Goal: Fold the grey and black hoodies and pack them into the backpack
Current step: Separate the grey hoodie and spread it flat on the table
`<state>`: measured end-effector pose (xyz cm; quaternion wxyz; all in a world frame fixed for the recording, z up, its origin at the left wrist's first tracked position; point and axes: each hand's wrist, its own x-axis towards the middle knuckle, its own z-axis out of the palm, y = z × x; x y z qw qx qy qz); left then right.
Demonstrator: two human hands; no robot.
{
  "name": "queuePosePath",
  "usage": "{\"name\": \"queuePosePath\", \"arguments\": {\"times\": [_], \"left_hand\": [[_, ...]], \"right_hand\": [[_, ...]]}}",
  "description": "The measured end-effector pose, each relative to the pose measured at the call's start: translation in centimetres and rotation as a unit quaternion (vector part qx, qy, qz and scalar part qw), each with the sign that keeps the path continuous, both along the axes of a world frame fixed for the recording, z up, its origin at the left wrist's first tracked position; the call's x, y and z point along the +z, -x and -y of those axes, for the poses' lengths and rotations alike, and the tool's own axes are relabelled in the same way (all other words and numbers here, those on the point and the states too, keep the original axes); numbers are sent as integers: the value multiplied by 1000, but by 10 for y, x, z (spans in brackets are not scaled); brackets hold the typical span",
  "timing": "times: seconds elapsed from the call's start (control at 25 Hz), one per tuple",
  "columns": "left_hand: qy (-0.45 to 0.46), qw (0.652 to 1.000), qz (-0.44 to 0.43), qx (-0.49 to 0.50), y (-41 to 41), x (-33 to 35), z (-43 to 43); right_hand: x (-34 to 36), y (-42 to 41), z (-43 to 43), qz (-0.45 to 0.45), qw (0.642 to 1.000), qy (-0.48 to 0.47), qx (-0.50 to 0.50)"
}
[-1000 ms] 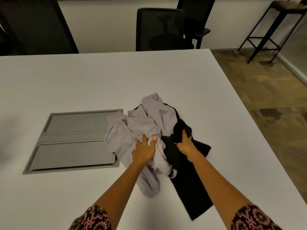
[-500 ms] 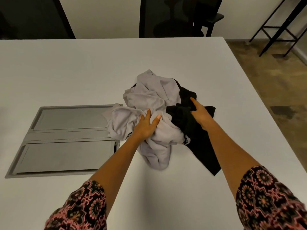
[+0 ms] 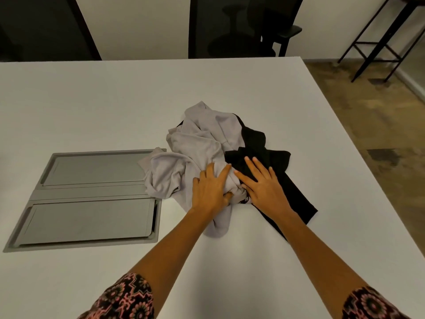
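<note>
Grey hoodie (image 3: 184,166) and black hoodie (image 3: 253,146) lie tangled, so the left hand (image 3: 211,189), clutching grey cloth, may drag both unless the flat, straight-fingered right hand (image 3: 262,184) pins the black.

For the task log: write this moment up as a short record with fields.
grey hoodie: crumpled, unfolded, partly over the black hoodie
black hoodie: crumpled on the table
left hand: holds a bunch of the grey hoodie
right hand: flat on the black hoodie, fingers straight
backpack: not in view
other: grey panel set into the table, its corner under the grey hoodie
</note>
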<state>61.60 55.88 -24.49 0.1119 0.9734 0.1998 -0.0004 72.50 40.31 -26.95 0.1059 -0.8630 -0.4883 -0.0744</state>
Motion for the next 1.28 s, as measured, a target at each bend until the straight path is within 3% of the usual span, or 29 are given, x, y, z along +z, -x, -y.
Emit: {"name": "queuePosePath", "arguments": {"times": [0.2, 0.36, 0.52, 0.8, 0.92, 1.12, 1.28], "left_hand": [[-23, 1000, -19, 8, 2, -3, -10], [-19, 999, 4, 29, 16, 9, -22], [59, 993, 54, 85, 42, 13, -37], [202, 935, 237, 172, 90, 102, -32], [247, 910, 270, 194, 118, 144, -26], [303, 887, 312, 157, 174, 209, -30], [353, 875, 291, 157, 223, 237, -38]], "right_hand": [[-6, -30, 1, 26, 978, 168, -119], [18, -54, -2, 38, 955, 227, -188], [33, -37, -6, -31, 943, 268, -194], [71, 73, -3, -108, 976, 103, -158], [110, 106, -16, -177, 966, 75, -175], [186, 133, -27, -234, 955, -78, -163], [247, 167, -12, -333, 903, -232, -140]]}}
